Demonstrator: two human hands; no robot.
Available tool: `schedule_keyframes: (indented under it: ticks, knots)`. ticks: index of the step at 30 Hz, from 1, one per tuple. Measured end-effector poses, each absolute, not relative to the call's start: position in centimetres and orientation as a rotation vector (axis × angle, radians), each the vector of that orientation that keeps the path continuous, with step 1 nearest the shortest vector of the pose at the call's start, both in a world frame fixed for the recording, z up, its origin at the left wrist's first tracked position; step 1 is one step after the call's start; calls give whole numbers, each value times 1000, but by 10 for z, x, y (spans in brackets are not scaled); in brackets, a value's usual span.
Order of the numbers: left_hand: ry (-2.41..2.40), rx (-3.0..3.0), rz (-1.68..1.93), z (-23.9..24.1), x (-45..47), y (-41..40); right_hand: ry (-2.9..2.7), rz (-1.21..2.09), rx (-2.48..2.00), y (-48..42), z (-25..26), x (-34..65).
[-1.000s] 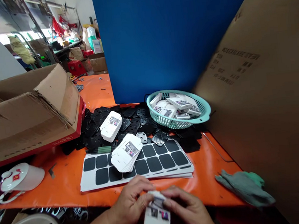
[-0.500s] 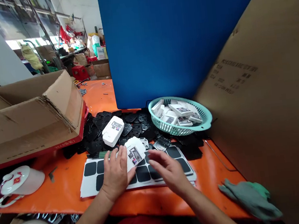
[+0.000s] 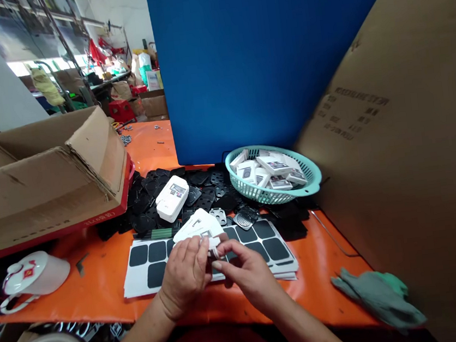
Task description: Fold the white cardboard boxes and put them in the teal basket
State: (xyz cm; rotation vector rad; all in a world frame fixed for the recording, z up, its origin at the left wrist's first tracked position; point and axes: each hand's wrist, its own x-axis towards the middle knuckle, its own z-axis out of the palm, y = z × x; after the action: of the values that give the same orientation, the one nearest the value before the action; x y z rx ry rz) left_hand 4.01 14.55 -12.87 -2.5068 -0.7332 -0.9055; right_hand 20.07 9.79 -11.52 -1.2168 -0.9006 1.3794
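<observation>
Between my hands is a small white cardboard box (image 3: 198,225) with printed pictures, seemingly flattened or partly folded. My left hand (image 3: 185,269) is closed around its near part, thumb on top. The fingertips of my right hand (image 3: 245,268) pinch at the box's near end, where a white flap stands up; the fingers partly hide it. Under both hands lies a stack of white sheets (image 3: 142,282) with dark rounded squares. Just beyond, a stack of similar white printed boxes (image 3: 172,199) rests on a heap of black flat pieces (image 3: 143,202).
A pale green basket (image 3: 315,180) holds several finished-looking white boxes at the back right. An open carton (image 3: 40,187) and a white teapot (image 3: 38,275) stand left. Gloves (image 3: 378,296) and a bent metal rod (image 3: 334,235) lie right. A blue panel (image 3: 272,56) rises behind.
My right hand has moved left to the box and closed on its near end. The box has turned, and my left hand has shifted right and nearer with it.
</observation>
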Motion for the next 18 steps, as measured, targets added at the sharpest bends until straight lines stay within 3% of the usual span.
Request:
schedule_keyframes:
  ticks: [3,11,15,18]
  knots:
    - [-717,-2624,-926,-123,48,131,-948,1489,-1203,82,-116,200]
    - [-1163,-3175,-983,-134,62,97,-1419,1150,-1235,64,-117,231]
    - [-2046,-3446,-1437,-133,68,86,-1376,650,-1361,46,-138,241]
    - [-2452,-3409,-1951,-137,71,78,-1198,625,-1410,33,-156,240]
